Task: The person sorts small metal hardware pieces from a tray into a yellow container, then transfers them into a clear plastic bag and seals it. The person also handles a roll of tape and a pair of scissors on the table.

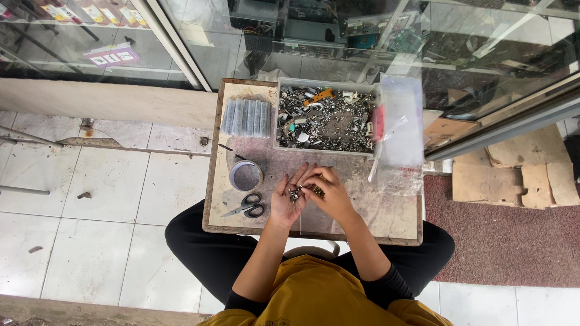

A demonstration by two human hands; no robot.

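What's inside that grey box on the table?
The grey box holds a heap of small metal parts, with an orange piece on top. Whatever lies beneath the heap is covered.
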